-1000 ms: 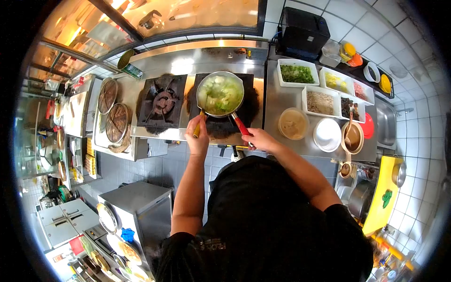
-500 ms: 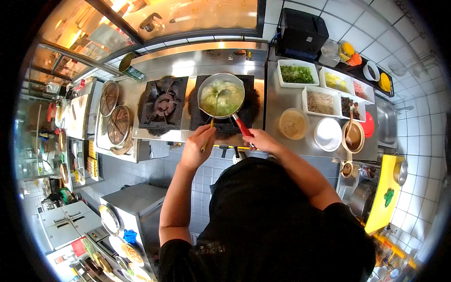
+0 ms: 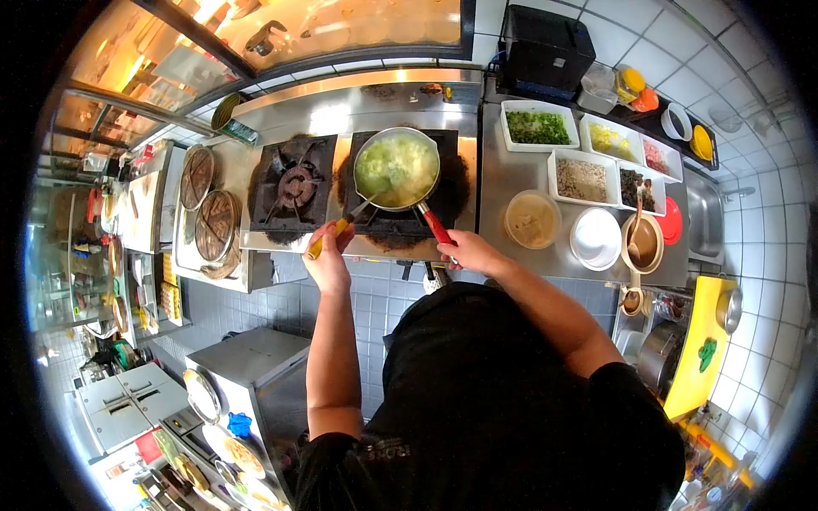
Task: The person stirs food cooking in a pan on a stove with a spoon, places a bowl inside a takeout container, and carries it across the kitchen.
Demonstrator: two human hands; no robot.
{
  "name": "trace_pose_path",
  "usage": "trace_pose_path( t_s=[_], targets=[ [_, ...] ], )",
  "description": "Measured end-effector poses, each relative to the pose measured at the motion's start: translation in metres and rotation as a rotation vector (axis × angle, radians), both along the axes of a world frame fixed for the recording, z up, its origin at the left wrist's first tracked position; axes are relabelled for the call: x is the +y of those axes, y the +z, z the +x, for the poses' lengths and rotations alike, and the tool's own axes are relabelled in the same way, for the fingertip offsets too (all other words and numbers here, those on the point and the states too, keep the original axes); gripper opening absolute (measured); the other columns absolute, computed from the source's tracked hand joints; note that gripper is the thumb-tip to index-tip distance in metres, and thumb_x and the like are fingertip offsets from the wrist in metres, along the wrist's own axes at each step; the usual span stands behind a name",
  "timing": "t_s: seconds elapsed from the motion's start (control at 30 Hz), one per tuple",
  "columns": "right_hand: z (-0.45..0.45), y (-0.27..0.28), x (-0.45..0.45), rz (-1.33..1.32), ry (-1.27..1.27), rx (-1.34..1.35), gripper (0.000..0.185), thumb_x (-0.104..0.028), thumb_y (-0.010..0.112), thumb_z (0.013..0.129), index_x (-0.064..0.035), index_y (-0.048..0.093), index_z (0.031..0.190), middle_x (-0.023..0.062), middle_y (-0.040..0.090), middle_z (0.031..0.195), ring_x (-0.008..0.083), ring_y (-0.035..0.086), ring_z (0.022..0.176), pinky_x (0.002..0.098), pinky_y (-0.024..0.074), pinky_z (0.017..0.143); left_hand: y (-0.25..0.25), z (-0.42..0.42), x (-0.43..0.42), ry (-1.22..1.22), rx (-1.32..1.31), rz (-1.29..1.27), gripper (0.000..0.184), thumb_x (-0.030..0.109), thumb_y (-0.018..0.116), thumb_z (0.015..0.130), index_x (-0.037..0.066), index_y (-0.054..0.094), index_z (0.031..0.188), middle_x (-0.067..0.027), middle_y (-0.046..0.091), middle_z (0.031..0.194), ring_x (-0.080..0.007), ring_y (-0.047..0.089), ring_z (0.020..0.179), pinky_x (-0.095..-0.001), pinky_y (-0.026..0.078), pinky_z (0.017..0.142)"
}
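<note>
A steel saucepan holding pale green, steaming food stands over the right burner of the stove. My right hand is closed around the pan's red handle, near its end. In my left hand is the yellow handle of a utensil. The metal shaft of this utensil slants up to the right into the lower left part of the pan. Its head is hidden in the food.
Left of the pan is a bare burner, then two round dark lids. On the right counter are white trays of chopped food, a tub, a white bowl and a brown sauce container. A yellow board lies farther right.
My left hand has moved left, and the utensil now slants in from the pan's lower left instead of reaching its middle. My right hand keeps hold of the red handle.
</note>
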State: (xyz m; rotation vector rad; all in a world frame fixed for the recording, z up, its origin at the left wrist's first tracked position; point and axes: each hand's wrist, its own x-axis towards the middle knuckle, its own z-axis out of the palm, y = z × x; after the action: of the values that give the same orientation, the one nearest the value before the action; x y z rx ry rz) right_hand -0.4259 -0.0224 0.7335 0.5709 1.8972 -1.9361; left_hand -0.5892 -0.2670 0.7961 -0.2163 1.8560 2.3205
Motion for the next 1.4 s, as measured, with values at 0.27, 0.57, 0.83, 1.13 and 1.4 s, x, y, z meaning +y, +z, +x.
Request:
trace_pose_path(
  t_s=[0.27, 0.57, 0.83, 1.13, 1.4],
  targets=[
    [0.0, -0.015, -0.001, 0.008, 0.005, 0.029, 0.02, -0.022, 0.059, 0.1, -0.0021, 0.058, 0.1, 0.0045, 0.064, 0.08, 0.0132, 0.064, 0.064, 0.0297, 0.0517, 0.055, -0.027, -0.015, 0.025, -0.154, 0.436, -0.274, 0.015, -0.001, 0.064, 0.093, -0.005, 0.069, 0.106, -0.0172, 0.071, 0.105, -0.03, 0.072, 0.095, -0.0359, 0.059, 0.086],
    [-0.001, 0.003, -0.001, 0.07, 0.005, 0.017, 0.021, -0.023, 0.06, 0.1, -0.0023, 0.058, 0.099, 0.0054, 0.065, 0.079, 0.0147, 0.065, 0.063, 0.0307, 0.0522, 0.055, 0.017, 0.011, 0.032, -0.655, 1.024, -0.774, 0.024, -0.002, 0.067, 0.086, -0.003, 0.068, 0.11, -0.0239, 0.069, 0.114, -0.0405, 0.069, 0.099, -0.042, 0.057, 0.086],
    [-0.001, -0.002, -0.002, 0.112, 0.01, 0.01, 0.026, -0.024, 0.061, 0.099, -0.0008, 0.06, 0.11, 0.0076, 0.066, 0.081, 0.0162, 0.067, 0.064, 0.0321, 0.0535, 0.055, 0.064, 0.032, 0.01, -0.623, 0.942, -0.688, 0.021, -0.004, 0.066, 0.087, -0.003, 0.069, 0.108, -0.022, 0.071, 0.107, -0.0342, 0.072, 0.096, -0.0383, 0.058, 0.084],
    [-0.001, -0.006, -0.002, 0.117, 0.018, 0.026, 0.026, -0.024, 0.06, 0.1, -0.0003, 0.059, 0.11, 0.0082, 0.067, 0.082, 0.0166, 0.067, 0.063, 0.0315, 0.0539, 0.055, 0.003, 0.005, 0.001, -0.135, 0.0, -0.002, 0.02, 0.005, 0.059, 0.097, -0.011, 0.065, 0.107, -0.0206, 0.071, 0.1, -0.0307, 0.075, 0.087, -0.0373, 0.062, 0.083],
    [0.003, -0.003, -0.002, 0.076, 0.001, 0.065, 0.024, -0.024, 0.058, 0.101, -0.001, 0.058, 0.11, 0.0073, 0.066, 0.081, 0.0159, 0.066, 0.062, 0.0314, 0.0536, 0.056, -0.034, -0.01, 0.029, -0.112, 0.225, -0.083, 0.022, 0.012, 0.065, 0.099, -0.008, 0.066, 0.108, -0.0164, 0.07, 0.107, -0.0265, 0.072, 0.095, -0.0358, 0.059, 0.088]
  ],
)
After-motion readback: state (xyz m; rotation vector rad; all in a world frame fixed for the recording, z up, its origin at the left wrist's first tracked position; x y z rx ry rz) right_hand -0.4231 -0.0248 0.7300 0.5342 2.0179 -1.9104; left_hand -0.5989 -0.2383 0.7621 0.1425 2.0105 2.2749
